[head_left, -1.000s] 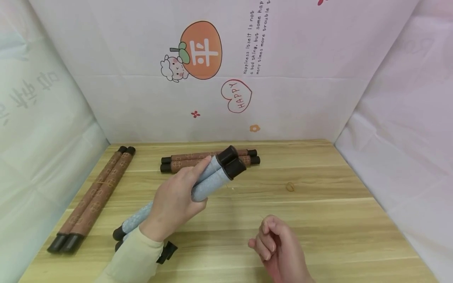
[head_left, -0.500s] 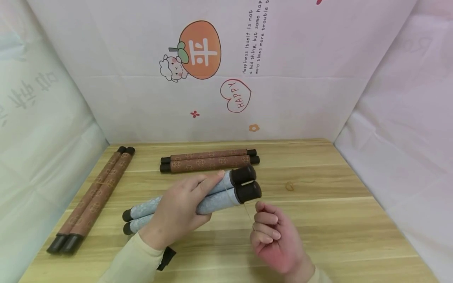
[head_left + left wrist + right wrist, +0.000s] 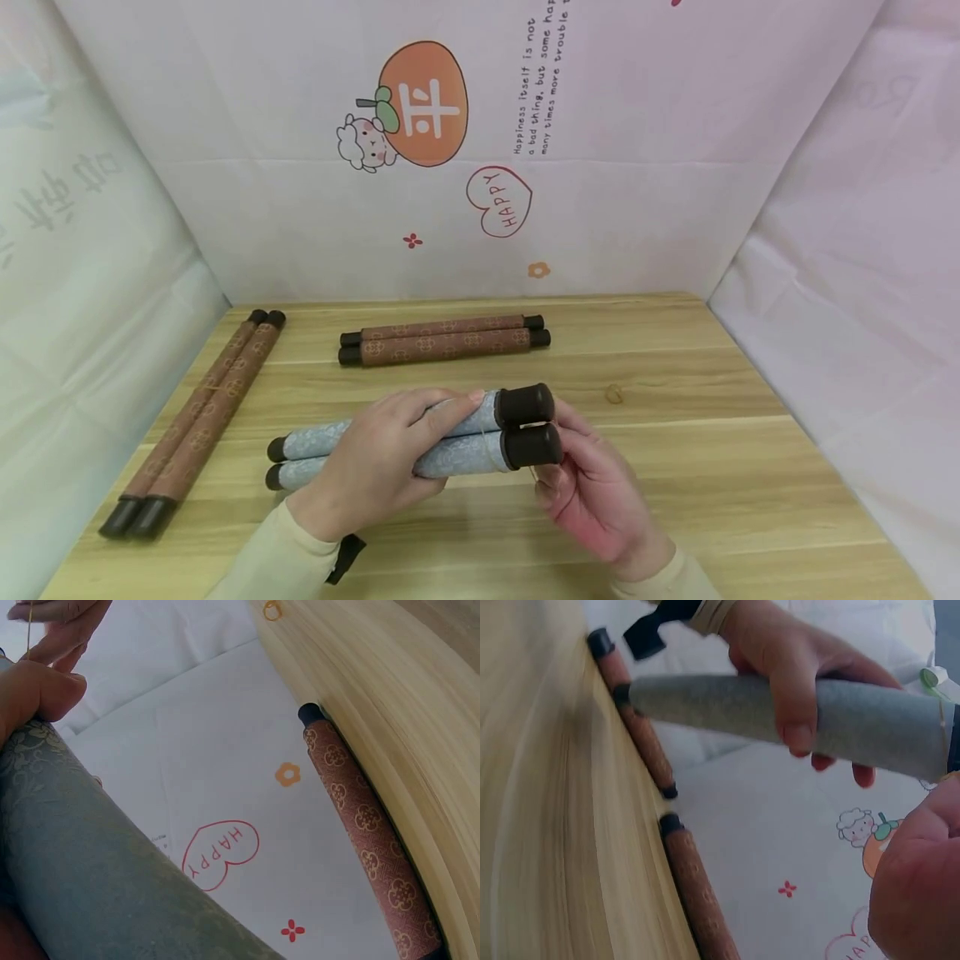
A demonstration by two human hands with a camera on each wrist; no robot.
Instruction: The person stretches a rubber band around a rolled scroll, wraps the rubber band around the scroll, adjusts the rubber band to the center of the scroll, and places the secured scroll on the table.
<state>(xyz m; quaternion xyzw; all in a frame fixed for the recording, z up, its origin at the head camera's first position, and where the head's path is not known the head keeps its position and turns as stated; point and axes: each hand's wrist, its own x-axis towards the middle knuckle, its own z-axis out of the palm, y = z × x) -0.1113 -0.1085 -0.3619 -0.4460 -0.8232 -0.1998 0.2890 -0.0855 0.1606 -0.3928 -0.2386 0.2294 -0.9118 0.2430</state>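
My left hand (image 3: 390, 458) grips a light blue double-roll scroll (image 3: 461, 454) with black end caps, thumb along the top roll. The scroll lies crosswise above the table, its right end closer to the head camera. Behind the right-hand caps is my right hand (image 3: 600, 492), pinching a thin rubber band (image 3: 532, 473). Part of that band loops round the blue rolls just left of the caps. In the left wrist view, the band (image 3: 30, 630) shows as a taut strand by the right hand's fingers. The right fingertips are partly hidden by the caps.
On the wooden table (image 3: 712, 483), a brown patterned scroll (image 3: 446, 340) lies at the back and another brown scroll (image 3: 198, 417), banded at its middle, lies along the left. A loose rubber band (image 3: 614, 394) sits at the right. White printed cloth (image 3: 637, 167) walls three sides.
My left hand has lowered the blue scroll's right end and brought it nearly level. The right hand, with the rubber band, has risen to meet the black caps.
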